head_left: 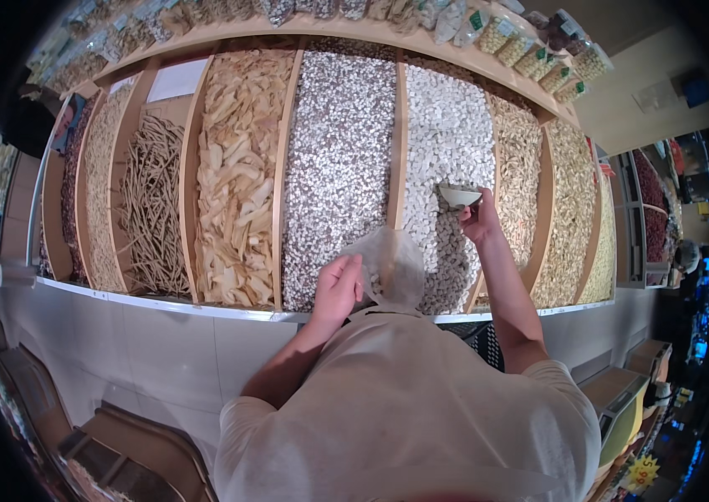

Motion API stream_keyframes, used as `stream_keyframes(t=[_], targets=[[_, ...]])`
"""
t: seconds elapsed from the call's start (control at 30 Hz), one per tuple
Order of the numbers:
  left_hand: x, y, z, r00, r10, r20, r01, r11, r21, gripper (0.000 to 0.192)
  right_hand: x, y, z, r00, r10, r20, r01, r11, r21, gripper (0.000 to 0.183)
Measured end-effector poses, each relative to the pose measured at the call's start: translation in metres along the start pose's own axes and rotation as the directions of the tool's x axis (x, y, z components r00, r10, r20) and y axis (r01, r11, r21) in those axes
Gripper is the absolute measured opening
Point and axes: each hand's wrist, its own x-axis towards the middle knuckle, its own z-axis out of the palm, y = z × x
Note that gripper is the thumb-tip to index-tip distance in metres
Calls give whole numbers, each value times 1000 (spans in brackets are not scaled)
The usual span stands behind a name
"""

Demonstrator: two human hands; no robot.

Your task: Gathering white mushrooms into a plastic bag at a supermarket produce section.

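Observation:
My left hand (339, 283) grips the edge of a clear plastic bag (397, 263), which hangs open over the front of the wooden divider between two bins; a few pale pieces show inside. To the right, my right hand (481, 218) holds a small pale bowl (460, 197) by its side. The bowl is low over a bin of white diced dried pieces (445, 125), by a hollow in the heap. Left of that bin lies a wide bin of dark-and-white diced pieces (342, 132).
Wooden dividers (283, 169) separate the bins. Leftward are pale dried slices (238, 182) and thin brown sticks (155, 207); rightward, dried slices (564, 207). Filled plastic bags (497, 34) line the back ledge. A metal edge (198, 307) runs along the front. Brown containers (135, 452) stand behind at left.

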Motion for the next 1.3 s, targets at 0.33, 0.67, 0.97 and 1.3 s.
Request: stream_keyframes(t=[0.33,0.67,0.97,1.3], targets=[[2,-1,2,1000,-22,-14,22,1000,4,32,-10,23,-4,931,-250,264,311,924,-223,18],[1,5,1,998,-8,-66,11,999,48,35,-37,49,-42,896,-296,331,373,906,-199,30],[0,4,5,997,-13,-77,16,999,44,35,-122,53,-31,855,-202,478,356,899,-256,40],[-8,4,10,1000,10,-21,-9,999,53,34,-159,97,10,599,-106,794,800,110,-589,19]])
